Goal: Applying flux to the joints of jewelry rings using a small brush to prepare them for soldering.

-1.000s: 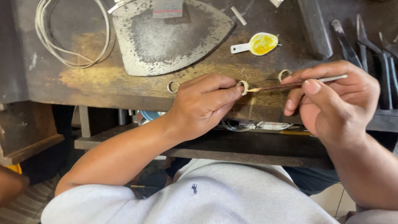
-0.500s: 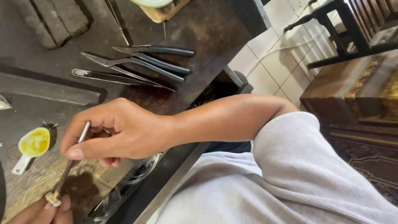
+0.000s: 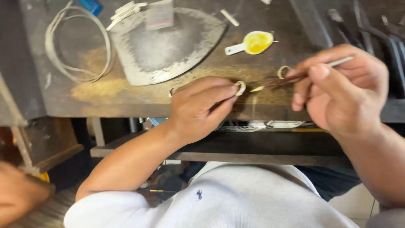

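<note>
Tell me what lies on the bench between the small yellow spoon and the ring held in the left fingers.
In the head view, nothing: between the yellow spoon and the ring pinched by the left hand is only bare, dusty bench top; the grey metal plate lies off to the left.

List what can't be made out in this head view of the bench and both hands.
- Small metal ring: partly covered by the left hand pinching it; motion blur.
- Thin brush-like tool: its middle is hidden inside the right hand.
- Dark metal pliers: cut off by the top right edge, blurred.
- Another person's hand: cut off at the left edge.
</note>
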